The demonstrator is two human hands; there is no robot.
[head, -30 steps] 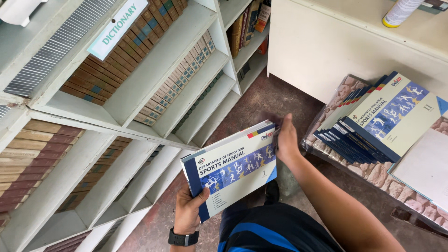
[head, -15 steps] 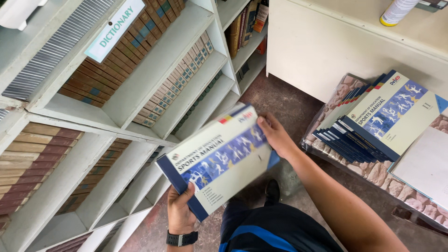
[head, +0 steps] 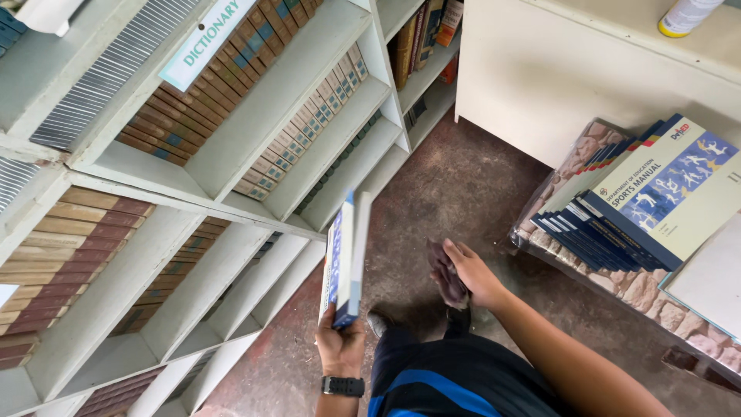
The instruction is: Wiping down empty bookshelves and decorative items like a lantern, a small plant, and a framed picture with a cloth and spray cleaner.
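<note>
The left hand (head: 340, 344) is gripping a blue-covered book (head: 344, 259) upright by its lower edge (spine facing down), while the right hand (head: 472, 274) is clutching a dark cloth (head: 445, 272) beside it.

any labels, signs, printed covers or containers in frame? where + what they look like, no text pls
Shelf sign: on upper shelf edge, slanted pale rectangle, teal lettering.
Manual stack: right ledge, fanned; top cover cream with blue pictured panel.
Held book: left hand, edge-on, blue cover.
Bottle: top right counter, white, yellow base.
</note>
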